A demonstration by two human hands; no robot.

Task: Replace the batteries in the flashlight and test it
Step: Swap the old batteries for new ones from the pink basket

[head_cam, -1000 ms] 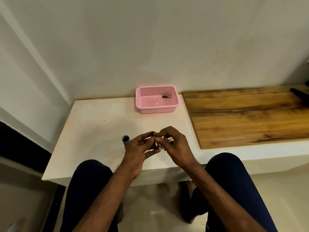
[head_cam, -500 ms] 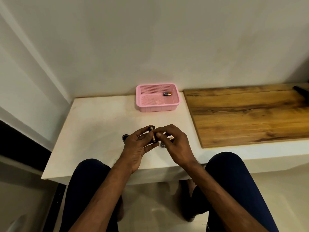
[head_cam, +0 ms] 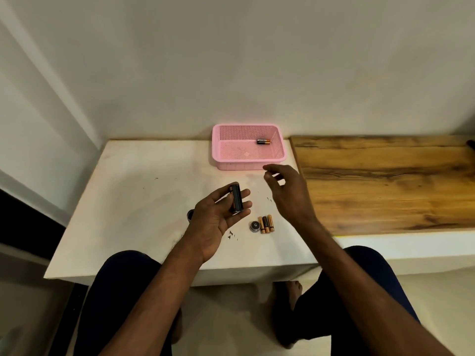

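My left hand (head_cam: 218,217) holds a black battery holder (head_cam: 237,201) upright between thumb and fingers, above the white table. My right hand (head_cam: 285,191) hovers apart from it, just in front of the pink basket (head_cam: 226,160), with its fingers loosely curled; I cannot tell if it pinches anything. Three orange-and-black batteries (head_cam: 266,224) lie side by side on the table beside a round dark end cap (head_cam: 254,226). The open end of the flashlight body (head_cam: 190,215) peeks out behind my left wrist. One battery (head_cam: 263,141) lies in the basket.
The white table (head_cam: 133,201) meets a wooden board (head_cam: 385,183) on the right. A dark object (head_cam: 471,144) shows at the board's far right edge. Small dark specks lie on the table. My knees are below the front edge.
My hands have parted. The right hand left the holder and moved forward and right toward the basket. The left hand opened up, showing the holder, and the batteries and cap are now uncovered.
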